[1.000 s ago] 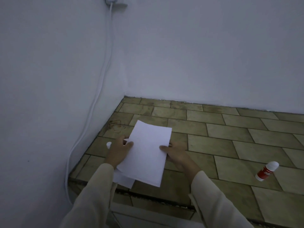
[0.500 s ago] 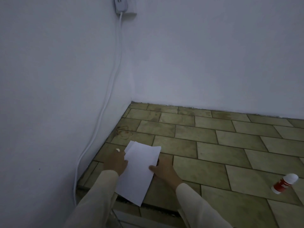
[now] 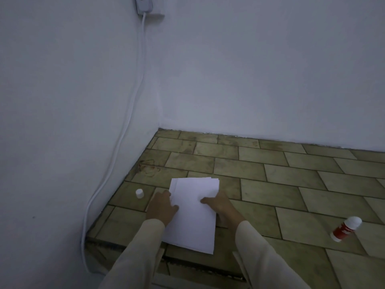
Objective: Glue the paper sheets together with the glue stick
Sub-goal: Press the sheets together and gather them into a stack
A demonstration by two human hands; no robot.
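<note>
Head view: white walls [image 3: 250, 69] meet in a corner above a tiled bench [image 3: 270, 184]. A white cable [image 3: 125, 126] hangs down the left wall. The paper sheets [image 3: 193, 213] lie stacked near the bench's front edge, far edges slightly fanned. The left hand [image 3: 163, 207] presses flat on their left edge, the right hand [image 3: 218, 204] on the right — neither grip closed, fingers spread on paper. The glue stick [image 3: 345, 228] lies on its side well to the right; its white cap [image 3: 139, 193] stands just left of the left hand.
</note>
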